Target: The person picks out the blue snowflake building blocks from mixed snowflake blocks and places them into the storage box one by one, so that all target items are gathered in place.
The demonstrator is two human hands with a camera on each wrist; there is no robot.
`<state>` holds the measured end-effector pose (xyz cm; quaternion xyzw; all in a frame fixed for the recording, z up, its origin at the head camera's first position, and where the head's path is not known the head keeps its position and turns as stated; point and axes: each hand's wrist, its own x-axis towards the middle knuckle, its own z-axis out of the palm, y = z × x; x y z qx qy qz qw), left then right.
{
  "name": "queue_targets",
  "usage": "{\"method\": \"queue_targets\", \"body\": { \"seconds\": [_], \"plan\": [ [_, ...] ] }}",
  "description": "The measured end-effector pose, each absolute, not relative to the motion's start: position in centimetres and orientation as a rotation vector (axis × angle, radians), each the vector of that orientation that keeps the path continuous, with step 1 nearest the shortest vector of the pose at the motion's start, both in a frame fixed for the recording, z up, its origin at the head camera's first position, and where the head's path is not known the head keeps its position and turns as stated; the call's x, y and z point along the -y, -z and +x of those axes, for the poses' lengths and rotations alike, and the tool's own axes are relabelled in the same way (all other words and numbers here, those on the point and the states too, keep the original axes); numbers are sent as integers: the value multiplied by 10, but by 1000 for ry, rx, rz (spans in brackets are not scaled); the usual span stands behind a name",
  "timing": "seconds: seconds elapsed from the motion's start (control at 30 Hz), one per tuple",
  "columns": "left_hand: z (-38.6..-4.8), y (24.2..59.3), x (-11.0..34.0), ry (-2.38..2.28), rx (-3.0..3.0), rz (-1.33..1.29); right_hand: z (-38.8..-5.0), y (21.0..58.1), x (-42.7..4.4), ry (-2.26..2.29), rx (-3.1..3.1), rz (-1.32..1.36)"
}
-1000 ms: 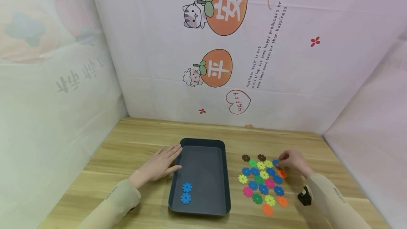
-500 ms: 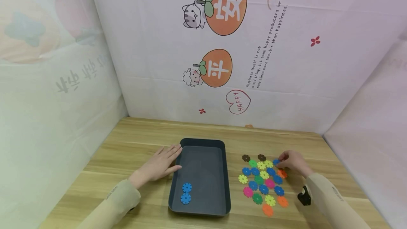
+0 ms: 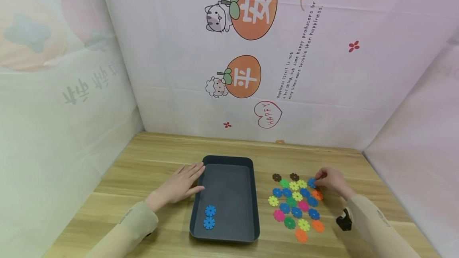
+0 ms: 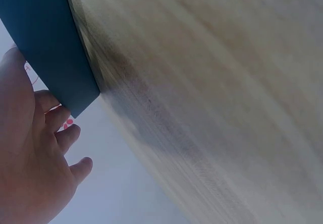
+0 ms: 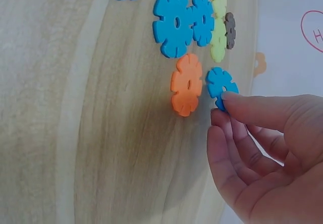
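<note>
My right hand (image 3: 332, 181) pinches a blue notched plastic disc (image 5: 218, 82) between thumb and fingers, at the far right corner of a spread of such discs. Just beside it in the right wrist view lies an orange disc (image 5: 187, 85) on the wood. With its fingers straight, my left hand (image 3: 181, 184) rests on the left wall of a dark grey rectangular tray (image 3: 229, 232). The left wrist view shows those fingers (image 4: 58, 118) against the tray's outer side (image 4: 55, 42). Inside the tray, two blue discs (image 3: 210, 210) lie near its front left corner, one behind the other.
Several loose discs in yellow, green, pink (image 3: 279, 215), blue, orange and brown (image 3: 277, 177) cover the wooden table (image 3: 172, 146) right of the tray. White printed cloth walls (image 3: 172, 51) close off the back and both sides.
The blue disc at my right fingertips has come up slightly off the table and shows more of its face, now pinched. My left hand and the tray have stayed in place.
</note>
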<state>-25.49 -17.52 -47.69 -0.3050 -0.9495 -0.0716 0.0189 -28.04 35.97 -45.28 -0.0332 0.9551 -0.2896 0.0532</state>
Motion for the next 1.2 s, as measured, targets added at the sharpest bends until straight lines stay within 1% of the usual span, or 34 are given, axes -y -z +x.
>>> {"method": "queue_targets", "body": {
  "seconds": [0.33, 0.5, 0.9, 1.2],
  "plan": [
    [-255, 477, 175, 241, 2949, -943, -279, 445, -358, 926, -2863, -118],
    [-256, 476, 175, 235, 2945, -946, -277, 436, -348, 911, -2855, -152],
    [-255, 477, 175, 228, 2946, -949, -275, 417, -301, 1072, -2739, -220],
    [-256, 475, 176, 197, 2929, -983, -275, 411, -258, 1141, -2662, -275]
  ]
}}
